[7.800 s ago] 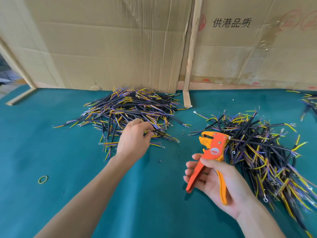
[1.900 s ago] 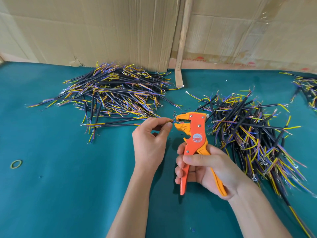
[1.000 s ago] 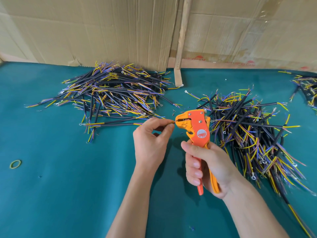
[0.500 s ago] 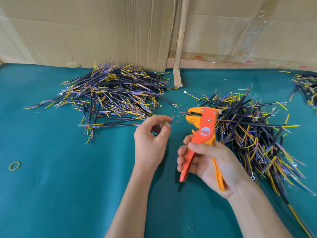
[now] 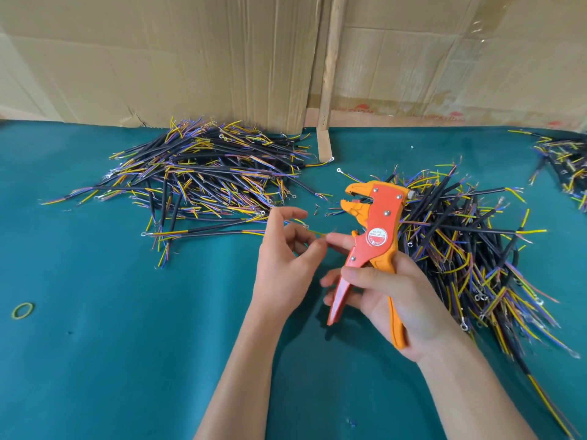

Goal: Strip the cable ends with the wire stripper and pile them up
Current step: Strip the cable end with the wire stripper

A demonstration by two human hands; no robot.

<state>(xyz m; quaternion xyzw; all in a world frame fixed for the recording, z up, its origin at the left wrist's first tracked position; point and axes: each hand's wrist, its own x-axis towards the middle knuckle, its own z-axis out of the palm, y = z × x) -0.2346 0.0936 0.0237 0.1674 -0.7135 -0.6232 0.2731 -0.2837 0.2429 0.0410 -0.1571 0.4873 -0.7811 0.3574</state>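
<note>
My right hand [image 5: 384,296] grips the handles of the orange wire stripper [image 5: 374,230], jaws up and parted, pointing left. My left hand [image 5: 286,265] pinches the yellow end of a thin cable [image 5: 313,231] between thumb and fingers; my right index fingertip touches that end too. The cable's black length [image 5: 216,232] trails left across the green mat toward a big pile of black cables with yellow and blue ends [image 5: 206,173]. A second large pile [image 5: 470,249] lies just right of the stripper.
Flattened cardboard sheets [image 5: 222,58] stand as a wall along the back of the green table [image 5: 111,360]. A third small cable heap [image 5: 565,166] lies at the far right edge. A yellow rubber band [image 5: 23,310] lies at the left. Tiny insulation scraps dot the mat.
The cable end has come out of the stripper jaws. The stripper handles have spread and its head has tilted up. My hands have drawn together, both fingertips now on the yellow end.
</note>
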